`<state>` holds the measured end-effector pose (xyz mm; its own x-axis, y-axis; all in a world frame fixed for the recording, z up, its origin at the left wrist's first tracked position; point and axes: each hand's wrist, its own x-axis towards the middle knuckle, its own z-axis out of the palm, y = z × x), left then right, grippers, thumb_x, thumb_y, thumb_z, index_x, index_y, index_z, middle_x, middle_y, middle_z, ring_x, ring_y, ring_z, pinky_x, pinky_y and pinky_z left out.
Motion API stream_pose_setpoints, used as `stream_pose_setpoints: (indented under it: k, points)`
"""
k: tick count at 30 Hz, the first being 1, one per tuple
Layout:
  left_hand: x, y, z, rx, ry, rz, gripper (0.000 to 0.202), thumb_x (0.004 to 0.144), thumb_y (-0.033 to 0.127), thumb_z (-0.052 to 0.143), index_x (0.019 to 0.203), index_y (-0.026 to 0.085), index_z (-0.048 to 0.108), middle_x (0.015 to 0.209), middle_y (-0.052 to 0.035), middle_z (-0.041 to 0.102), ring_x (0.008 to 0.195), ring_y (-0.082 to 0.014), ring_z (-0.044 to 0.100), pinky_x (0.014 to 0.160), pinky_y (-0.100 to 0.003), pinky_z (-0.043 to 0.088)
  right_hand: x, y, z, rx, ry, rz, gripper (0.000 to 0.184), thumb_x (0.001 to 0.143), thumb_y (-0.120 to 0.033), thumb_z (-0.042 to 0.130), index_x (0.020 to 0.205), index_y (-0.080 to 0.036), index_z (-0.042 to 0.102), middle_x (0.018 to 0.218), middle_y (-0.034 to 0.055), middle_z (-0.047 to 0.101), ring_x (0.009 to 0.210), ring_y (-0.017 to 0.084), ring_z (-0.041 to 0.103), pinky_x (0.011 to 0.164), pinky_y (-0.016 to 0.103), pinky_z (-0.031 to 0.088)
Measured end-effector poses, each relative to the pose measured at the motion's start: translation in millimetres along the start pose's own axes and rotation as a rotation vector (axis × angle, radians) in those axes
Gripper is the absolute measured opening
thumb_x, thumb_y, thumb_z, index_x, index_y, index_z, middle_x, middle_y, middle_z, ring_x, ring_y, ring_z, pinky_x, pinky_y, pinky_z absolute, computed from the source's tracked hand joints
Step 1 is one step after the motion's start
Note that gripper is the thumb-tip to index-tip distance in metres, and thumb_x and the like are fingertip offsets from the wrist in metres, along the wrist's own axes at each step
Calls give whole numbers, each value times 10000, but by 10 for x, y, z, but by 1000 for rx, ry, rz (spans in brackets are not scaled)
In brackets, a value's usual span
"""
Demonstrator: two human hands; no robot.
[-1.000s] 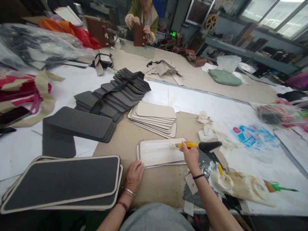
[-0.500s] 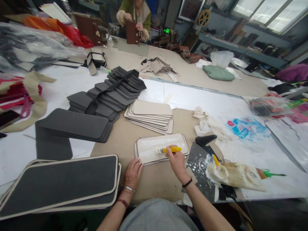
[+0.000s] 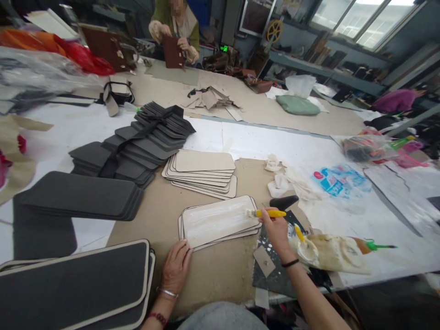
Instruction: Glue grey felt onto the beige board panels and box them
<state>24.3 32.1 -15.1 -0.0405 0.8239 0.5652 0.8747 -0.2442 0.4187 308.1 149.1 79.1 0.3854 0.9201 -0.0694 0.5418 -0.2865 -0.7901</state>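
Note:
My right hand (image 3: 275, 229) grips a yellow-handled brush (image 3: 266, 213) whose white glue-laden bristles touch the right end of a beige rounded board (image 3: 220, 219) wet with glue. That board tops a small pile on brown cardboard (image 3: 206, 270). My left hand (image 3: 176, 266) presses fingers flat on the pile's near left corner. To the right of my wrist lies a glue-smeared bag (image 3: 333, 252) with a second yellow brush (image 3: 299, 233) stuck in white paste.
A stack of beige boards (image 3: 201, 172) lies behind the pile. Dark grey foam pieces (image 3: 137, 142) and a foam slab stack (image 3: 79, 195) sit to the left, finished black panels with beige rims (image 3: 72, 282) at near left. Another person (image 3: 173, 27) handles a brown piece at the far end.
The brush swept from the board's middle to its right end. The view shifted left, and my left hand stays on the pile's corner.

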Motion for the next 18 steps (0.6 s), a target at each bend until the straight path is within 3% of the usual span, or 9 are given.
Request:
stream_pose_setpoints:
  k: [3,5,11,15,18]
  points:
    - [23,7,-13,12,3,10,110,822,214,481,868,168,570,869,-73,628,818,-164,607,725,-304,526,39,-105,202,83,-110,-14,388,712,-522,507,837,-161,576,659,47,656,598,197,645,608,296,491]
    - [35,13,-19,20,5,18,115,825,212,475,868,163,570,866,-76,628,811,-164,607,724,-304,528,134,-83,222,40,-112,-10,386,706,-519,508,818,-157,584,636,53,655,594,207,645,617,307,488]
    - [51,36,-39,19,-3,6,119,820,204,481,886,161,571,874,-78,633,817,-170,614,740,-314,534,392,52,-149,-169,-39,-7,361,720,-501,487,846,-177,582,648,47,660,645,217,646,674,324,467]
    - [63,65,-77,6,-28,-26,142,821,198,478,926,159,566,922,-85,631,860,-172,613,756,-310,537,479,-147,-192,-128,-54,-56,382,717,-520,491,857,-172,566,659,51,649,633,214,633,654,321,462]
    - [84,110,-116,14,-39,-73,160,831,219,460,938,167,567,955,-89,623,881,-173,612,760,-301,538,658,-402,-79,-197,-82,-199,393,739,-536,437,809,-172,570,661,53,630,646,210,607,653,317,441]
